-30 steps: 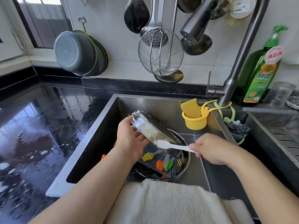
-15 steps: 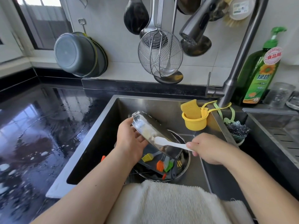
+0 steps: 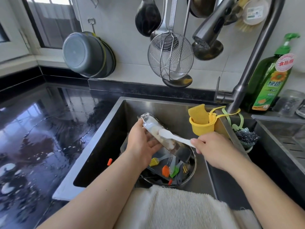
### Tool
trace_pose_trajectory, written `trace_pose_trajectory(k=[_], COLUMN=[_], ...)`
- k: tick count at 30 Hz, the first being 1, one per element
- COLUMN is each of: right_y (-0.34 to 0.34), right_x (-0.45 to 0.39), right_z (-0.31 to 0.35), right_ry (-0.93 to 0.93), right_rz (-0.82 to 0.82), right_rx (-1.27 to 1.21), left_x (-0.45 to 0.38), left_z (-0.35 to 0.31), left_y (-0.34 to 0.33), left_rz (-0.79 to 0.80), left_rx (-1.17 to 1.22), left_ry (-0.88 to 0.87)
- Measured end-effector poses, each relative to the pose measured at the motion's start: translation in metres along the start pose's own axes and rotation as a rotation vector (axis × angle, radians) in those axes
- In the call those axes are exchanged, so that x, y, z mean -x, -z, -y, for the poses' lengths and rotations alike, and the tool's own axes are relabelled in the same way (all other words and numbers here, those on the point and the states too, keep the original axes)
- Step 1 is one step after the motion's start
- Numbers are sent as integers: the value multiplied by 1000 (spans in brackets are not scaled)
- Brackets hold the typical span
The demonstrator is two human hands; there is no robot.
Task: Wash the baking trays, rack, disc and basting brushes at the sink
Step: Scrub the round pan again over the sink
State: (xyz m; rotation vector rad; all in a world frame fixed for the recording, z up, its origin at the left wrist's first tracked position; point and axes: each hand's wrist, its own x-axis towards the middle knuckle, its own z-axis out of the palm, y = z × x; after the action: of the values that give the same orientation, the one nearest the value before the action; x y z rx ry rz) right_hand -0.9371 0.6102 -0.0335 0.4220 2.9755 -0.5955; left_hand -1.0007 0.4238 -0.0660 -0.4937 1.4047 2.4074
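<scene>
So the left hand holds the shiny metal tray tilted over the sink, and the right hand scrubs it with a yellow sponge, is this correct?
Not quite. In the head view the right hand scrubs with a white long-handled brush, not a sponge; the yellow sponge sits in the yellow cup on the sink wall. The left hand does hold the shiny metal tray tilted over the sink.

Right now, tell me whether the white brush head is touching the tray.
Touching. The head view shows the white brush head pressed against the tilted tray, with no gap.
</scene>
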Motion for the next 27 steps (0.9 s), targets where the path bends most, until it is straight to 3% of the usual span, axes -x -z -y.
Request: trace_pose_trajectory(k=[7,14,18,23,27], right_y=[44,31,35,52,50], right_x=[-43,-97,-93,-52,-54], right_z=[82,160,146,86,95], right_ry=[80,139,40,15,69], right_rz=[80,204,225,382,254], right_rx=[323,278,372,505,481], left_x=[-12,-25,-31,-24,-23], left_z=[4,7,12,12,13], left_y=[3,15,15,9,9], left_rz=[-2,12,-11,-18,-30], left_rx=[-69,-139,-195,-174,-194], left_ry=[0,-8,15,18,2])
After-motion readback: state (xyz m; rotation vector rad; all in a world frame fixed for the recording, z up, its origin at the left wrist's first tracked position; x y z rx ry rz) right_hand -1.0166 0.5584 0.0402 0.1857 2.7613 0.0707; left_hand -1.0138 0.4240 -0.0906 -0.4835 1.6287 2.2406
